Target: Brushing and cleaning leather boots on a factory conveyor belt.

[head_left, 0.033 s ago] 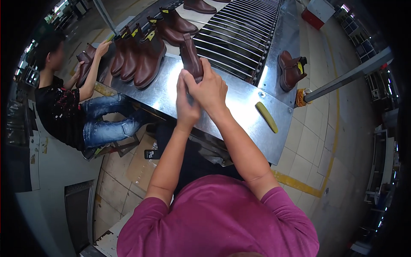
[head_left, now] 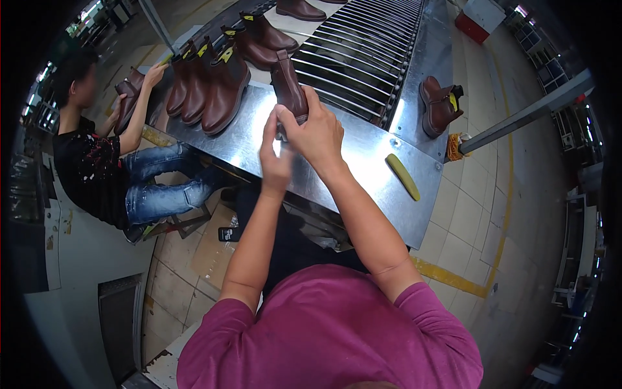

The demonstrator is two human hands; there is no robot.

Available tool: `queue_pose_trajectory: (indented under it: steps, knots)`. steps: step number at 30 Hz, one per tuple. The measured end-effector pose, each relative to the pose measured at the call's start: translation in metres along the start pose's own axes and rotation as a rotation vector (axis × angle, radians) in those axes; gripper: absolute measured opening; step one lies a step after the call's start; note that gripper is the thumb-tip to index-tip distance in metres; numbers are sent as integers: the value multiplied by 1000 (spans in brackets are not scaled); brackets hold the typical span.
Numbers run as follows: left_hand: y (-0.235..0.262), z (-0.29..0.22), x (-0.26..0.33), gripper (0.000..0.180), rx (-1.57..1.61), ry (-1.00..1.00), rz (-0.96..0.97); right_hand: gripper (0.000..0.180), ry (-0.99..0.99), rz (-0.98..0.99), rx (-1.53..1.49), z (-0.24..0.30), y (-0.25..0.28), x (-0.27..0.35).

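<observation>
A brown ankle boot (head_left: 288,84) stands on the shiny metal table (head_left: 363,168), at the edge of the roller conveyor. My right hand (head_left: 319,133) wraps around its lower end from the right. My left hand (head_left: 275,162) presses against the same end from the left, fingers up along the boot. Both hands grip the boot together. What my fingers do between the palms is hidden.
A row of brown boots (head_left: 214,87) stands at the table's left, and a single boot (head_left: 439,104) at its right. A yellow-green stick (head_left: 402,176) lies near the front edge. The roller conveyor (head_left: 363,45) runs behind. A seated co-worker (head_left: 91,162) on the left handles another boot (head_left: 129,91).
</observation>
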State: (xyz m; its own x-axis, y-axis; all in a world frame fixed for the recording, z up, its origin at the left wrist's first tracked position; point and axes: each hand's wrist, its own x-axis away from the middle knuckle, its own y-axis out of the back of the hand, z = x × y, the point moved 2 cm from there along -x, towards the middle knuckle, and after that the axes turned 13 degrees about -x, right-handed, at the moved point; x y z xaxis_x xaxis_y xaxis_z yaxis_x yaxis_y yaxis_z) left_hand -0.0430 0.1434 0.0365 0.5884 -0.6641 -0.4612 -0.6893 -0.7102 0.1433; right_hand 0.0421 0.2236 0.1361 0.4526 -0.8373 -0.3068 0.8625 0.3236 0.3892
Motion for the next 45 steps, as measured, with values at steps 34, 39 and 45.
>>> queue_pose_trajectory:
  steps: [34,39,45]
  knots:
    - [76,-65,-91,44,-116,-148,672,35,437,226,-20,2,52,11]
    - [72,-62,-79,39,-183,-164,575,32,342,262,1,9,50,11]
    - [63,-64,-71,30,-236,-207,421,26,422,74,13,7,37,16]
